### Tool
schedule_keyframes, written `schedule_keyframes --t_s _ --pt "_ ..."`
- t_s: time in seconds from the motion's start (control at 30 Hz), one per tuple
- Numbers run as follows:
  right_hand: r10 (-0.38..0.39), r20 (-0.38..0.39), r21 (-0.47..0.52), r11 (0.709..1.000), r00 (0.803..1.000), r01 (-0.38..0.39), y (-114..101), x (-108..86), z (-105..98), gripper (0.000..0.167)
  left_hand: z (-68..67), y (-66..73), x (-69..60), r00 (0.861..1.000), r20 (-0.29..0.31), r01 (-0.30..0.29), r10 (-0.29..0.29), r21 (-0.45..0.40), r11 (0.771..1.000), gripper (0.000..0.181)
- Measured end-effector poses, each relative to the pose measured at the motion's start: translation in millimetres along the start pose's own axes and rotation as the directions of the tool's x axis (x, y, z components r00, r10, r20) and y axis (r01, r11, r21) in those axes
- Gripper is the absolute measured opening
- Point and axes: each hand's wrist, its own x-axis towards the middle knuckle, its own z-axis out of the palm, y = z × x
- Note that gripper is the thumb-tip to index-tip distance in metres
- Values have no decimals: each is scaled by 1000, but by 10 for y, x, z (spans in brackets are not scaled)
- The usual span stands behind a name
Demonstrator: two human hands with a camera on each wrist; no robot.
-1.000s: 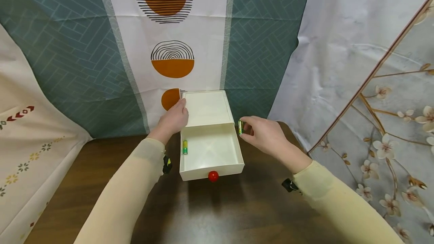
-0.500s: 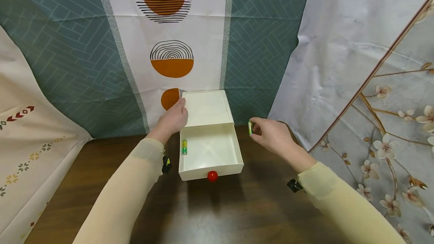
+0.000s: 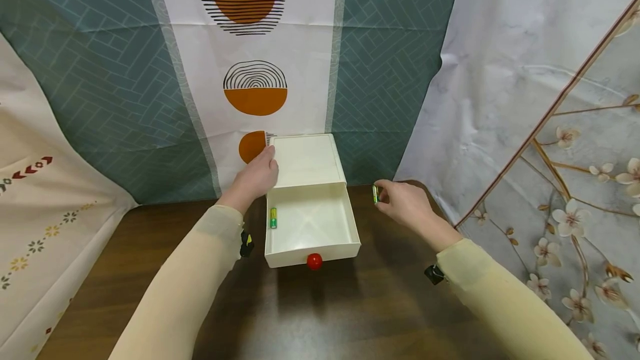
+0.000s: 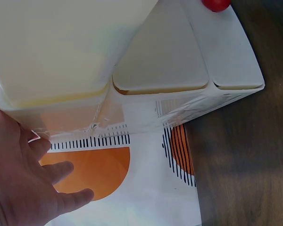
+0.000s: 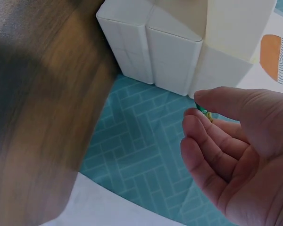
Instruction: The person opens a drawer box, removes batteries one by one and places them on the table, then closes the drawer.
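A white box (image 3: 307, 161) stands at the back of the table, its drawer (image 3: 315, 226) pulled out toward me. A round red knob (image 3: 314, 261) is on the drawer's front. Inside, a green and yellow battery (image 3: 273, 218) lies along the left wall. My left hand (image 3: 254, 175) rests against the box's left side; in the left wrist view its fingers (image 4: 61, 172) are spread below the box edge. To the right of the box, my right hand (image 3: 407, 204) pinches a second battery (image 3: 375, 194) between thumb and fingertips, above the table. In the right wrist view, the fingers mostly cover this battery.
The brown wooden table (image 3: 320, 315) extends in front of the drawer and to both sides. A patterned cloth (image 3: 390, 71) hangs right behind the box. Other cloths hang at left and right, the right one with a flower print (image 3: 570, 218).
My right hand has moved right, away from the box, and slightly down, still pinching the battery. The left hand, the drawer and the battery inside it have stayed in place.
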Motion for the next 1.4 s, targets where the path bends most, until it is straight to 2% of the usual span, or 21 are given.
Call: schedule_keyframes --t_s 0.6,1.07,1.4 --pt "28 36 -22 999 999 -27 146 162 263 49 -2 37 1 1000 -5 17 -17 -5 1000 67" --pt "19 36 15 1000 999 -20 249 290 560 49 -11 53 -20 1000 -10 22 -22 2 1000 66" --pt "35 93 29 999 995 -38 246 416 776 50 -1 35 -12 1000 -8 28 -28 8 1000 66"
